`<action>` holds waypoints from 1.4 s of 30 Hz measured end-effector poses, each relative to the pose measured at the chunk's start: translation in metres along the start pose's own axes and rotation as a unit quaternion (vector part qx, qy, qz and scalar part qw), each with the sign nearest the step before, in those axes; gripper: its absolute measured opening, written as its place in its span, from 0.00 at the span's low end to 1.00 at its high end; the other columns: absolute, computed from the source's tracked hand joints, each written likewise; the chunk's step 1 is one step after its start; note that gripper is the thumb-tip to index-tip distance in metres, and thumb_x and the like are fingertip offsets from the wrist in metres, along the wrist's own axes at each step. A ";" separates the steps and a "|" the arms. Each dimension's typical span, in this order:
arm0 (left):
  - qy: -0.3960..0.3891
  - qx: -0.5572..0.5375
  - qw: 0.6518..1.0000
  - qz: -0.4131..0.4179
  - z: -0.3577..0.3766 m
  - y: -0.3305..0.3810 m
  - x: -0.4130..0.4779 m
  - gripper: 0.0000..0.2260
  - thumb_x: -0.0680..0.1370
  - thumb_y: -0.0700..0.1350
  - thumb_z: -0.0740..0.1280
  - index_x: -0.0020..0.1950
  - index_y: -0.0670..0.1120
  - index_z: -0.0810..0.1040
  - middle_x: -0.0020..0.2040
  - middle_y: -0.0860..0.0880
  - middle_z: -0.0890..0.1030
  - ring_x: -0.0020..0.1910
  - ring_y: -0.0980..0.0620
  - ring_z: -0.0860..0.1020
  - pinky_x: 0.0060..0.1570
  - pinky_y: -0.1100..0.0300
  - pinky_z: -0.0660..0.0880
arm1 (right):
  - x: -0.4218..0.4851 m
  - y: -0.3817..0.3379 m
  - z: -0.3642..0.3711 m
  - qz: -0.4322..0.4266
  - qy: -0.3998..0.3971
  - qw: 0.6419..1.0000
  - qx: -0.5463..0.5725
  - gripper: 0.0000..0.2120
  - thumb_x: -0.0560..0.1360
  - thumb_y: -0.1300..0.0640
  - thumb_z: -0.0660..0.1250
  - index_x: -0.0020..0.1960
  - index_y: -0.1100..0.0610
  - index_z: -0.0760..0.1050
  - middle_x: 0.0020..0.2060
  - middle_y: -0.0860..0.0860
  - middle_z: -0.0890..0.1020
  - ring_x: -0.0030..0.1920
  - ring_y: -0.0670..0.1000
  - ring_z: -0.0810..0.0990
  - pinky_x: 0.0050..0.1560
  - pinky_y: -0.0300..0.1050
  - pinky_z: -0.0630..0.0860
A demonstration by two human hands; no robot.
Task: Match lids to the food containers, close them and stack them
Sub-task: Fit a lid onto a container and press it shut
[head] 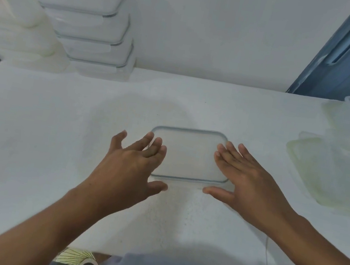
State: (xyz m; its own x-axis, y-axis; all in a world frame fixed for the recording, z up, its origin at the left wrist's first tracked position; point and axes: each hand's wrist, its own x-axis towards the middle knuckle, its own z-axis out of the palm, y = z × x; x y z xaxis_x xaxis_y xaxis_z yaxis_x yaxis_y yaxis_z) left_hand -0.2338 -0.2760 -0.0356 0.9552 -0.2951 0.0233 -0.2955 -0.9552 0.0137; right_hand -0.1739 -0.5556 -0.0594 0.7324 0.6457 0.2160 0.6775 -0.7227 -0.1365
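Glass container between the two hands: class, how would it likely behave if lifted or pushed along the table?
The glass container looks thick-rimmed, so probably rigid, heavy for its size and breakable if dropped. Its smooth sides may be slippery; the left hand and right hand flank it. Low and wide, it should slide on the table, not tip.

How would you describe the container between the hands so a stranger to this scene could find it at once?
Start at the white table and look to its middle. There a clear rectangular container with rounded corners lies between the left hand and right hand. Unlike the stack at the back left and the lids on the right, it stands alone.
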 end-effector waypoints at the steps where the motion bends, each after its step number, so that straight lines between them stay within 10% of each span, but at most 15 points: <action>1: -0.002 0.003 1.000 -0.009 -0.001 0.003 -0.003 0.33 0.75 0.66 0.67 0.71 0.44 0.76 0.72 0.46 0.77 0.75 0.45 0.71 0.69 0.32 0.65 | 0.000 0.002 0.000 -0.005 0.005 1.000 0.003 0.36 0.76 0.35 0.59 0.70 0.62 0.75 0.71 0.55 0.75 0.74 0.51 0.69 0.77 0.45 0.55; 12: 0.005 0.003 1.000 0.008 -0.006 0.033 -0.030 0.27 0.76 0.65 0.58 0.65 0.51 0.81 0.66 0.51 0.82 0.71 0.50 0.76 0.66 0.39 0.58 | 0.023 0.035 -0.008 -0.013 0.010 1.000 -0.023 0.26 0.69 0.50 0.80 0.64 0.55 0.81 0.65 0.48 0.80 0.67 0.52 0.78 0.72 0.53 0.57; 23: 0.059 -0.102 0.989 0.093 -0.011 0.042 -0.011 0.21 0.69 0.42 0.80 0.61 0.52 0.84 0.62 0.55 0.84 0.56 0.52 0.82 0.55 0.51 0.74 | 0.049 0.022 -0.013 0.048 -0.033 0.998 0.000 0.33 0.74 0.74 0.60 0.77 0.56 0.66 0.80 0.49 0.58 0.79 0.49 0.57 0.76 0.42 0.47; 26: 0.020 -0.149 0.987 0.052 -0.024 0.018 0.000 0.27 0.77 0.58 0.72 0.74 0.52 0.75 0.76 0.56 0.72 0.72 0.56 0.72 0.68 0.56 0.66 | 0.031 -0.003 -0.030 0.105 -0.050 0.984 0.134 0.24 0.82 0.61 0.61 0.78 0.54 0.64 0.79 0.46 0.58 0.79 0.45 0.56 0.73 0.32 0.44; 30: -0.046 -0.194 0.980 0.017 -0.021 0.005 0.002 0.34 0.76 0.69 0.61 0.79 0.55 0.67 0.80 0.62 0.59 0.77 0.69 0.50 0.75 0.65 0.54 | 0.010 -0.027 -0.042 0.065 -0.241 0.964 0.095 0.46 0.75 0.27 0.55 0.81 0.49 0.39 0.78 0.41 0.34 0.76 0.39 0.30 0.75 0.36 0.36; 36: -0.061 -0.083 0.989 0.110 -0.027 0.012 0.005 0.42 0.76 0.72 0.59 0.81 0.47 0.63 0.82 0.50 0.59 0.82 0.56 0.50 0.71 0.67 0.41 | 0.012 -0.023 -0.041 0.031 -0.251 0.966 0.061 0.50 0.74 0.25 0.55 0.81 0.51 0.34 0.77 0.43 0.30 0.73 0.38 0.25 0.75 0.39 0.32; 42: -0.055 -0.032 0.991 0.121 -0.024 0.015 0.009 0.37 0.80 0.66 0.62 0.81 0.43 0.63 0.82 0.45 0.61 0.82 0.51 0.53 0.76 0.58 0.56 | 0.012 -0.023 -0.042 0.022 -0.252 0.966 0.047 0.50 0.75 0.29 0.59 0.81 0.52 0.35 0.78 0.45 0.31 0.75 0.41 0.26 0.73 0.34 0.31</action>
State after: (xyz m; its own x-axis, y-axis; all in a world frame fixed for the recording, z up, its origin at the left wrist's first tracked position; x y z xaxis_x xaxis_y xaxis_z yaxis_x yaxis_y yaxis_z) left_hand -0.2297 -0.2929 -0.0114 0.8515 -0.5191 -0.0745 -0.5133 -0.8541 0.0839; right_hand -0.1837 -0.5414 -0.0128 0.6851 0.6699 -0.2862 0.6307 -0.7421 -0.2270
